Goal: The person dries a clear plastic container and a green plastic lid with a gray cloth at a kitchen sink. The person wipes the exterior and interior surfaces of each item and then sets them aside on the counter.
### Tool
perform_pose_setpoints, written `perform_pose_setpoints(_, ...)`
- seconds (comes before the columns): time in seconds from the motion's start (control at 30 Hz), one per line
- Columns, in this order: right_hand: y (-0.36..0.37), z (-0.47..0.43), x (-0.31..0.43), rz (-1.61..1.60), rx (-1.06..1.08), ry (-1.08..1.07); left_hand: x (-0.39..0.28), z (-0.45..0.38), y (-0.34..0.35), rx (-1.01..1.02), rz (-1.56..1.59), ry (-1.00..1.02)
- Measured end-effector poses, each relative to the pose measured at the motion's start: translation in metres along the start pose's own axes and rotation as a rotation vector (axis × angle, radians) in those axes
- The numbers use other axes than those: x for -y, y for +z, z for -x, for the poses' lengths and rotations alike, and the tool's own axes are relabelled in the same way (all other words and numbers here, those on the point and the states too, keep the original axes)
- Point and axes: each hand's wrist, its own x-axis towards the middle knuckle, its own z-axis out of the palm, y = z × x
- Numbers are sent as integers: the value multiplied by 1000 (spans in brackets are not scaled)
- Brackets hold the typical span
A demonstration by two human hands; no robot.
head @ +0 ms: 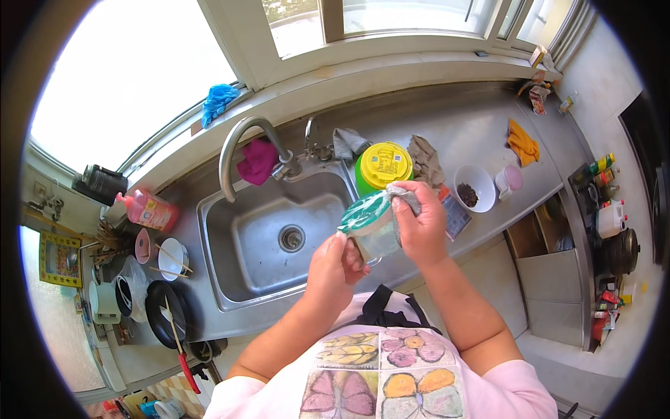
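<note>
Between my hands is a clear plastic container [378, 242] with a green lid [365, 212], held tilted in front of the sink's right edge. My left hand [335, 267] grips its lower left side near the lid's rim. My right hand [423, 222] is closed on a grey cloth [404, 201] pressed against the container's right side. Just beyond them stands a green tub with a yellow lid [386, 165]. The steel sink [261, 283] lies to the left, under a curved faucet [226, 152].
A white bowl with dark bits [484, 180], a pink-lidded cup [510, 180] and an orange cloth [522, 144] lie to the right. On the left are a pink pump bottle [149, 210], a bowl with chopsticks [172, 256] and a black frying pan [157, 309].
</note>
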Motion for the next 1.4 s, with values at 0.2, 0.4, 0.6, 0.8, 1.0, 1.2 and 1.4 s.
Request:
perform_pose_setpoints(0.2, 18, 4, 32, 350, 146, -486, -4, -4, 17, -80, 82, -4)
perform_pose_setpoints(0.4, 9, -11, 31, 466, 71, -521, -4, -4, 9, -27, 16, 207)
perform_pose_setpoints(0.6, 2, -16, 11, 2, 55, -16, -16, 11, 16, 34, -272, 546)
perform_pose_setpoints(0.8, 11, -7, 15, -259, 47, 216, -20, 19, 5, 87, -374, 489)
perform_pose_setpoints(1.0, 19, 3, 30, -119, 89, 8, -35, 28, 6, 126, -54, 167)
perform_pose_setpoints(1.2, 38, -13, 64, 158, 293, -385, -36, 26, 5, 174, 5, 250)
perform_pose_setpoints(1.4, 53, -10, 74, 305, 255, -657, -47, 30, 3, 130, 115, 216)
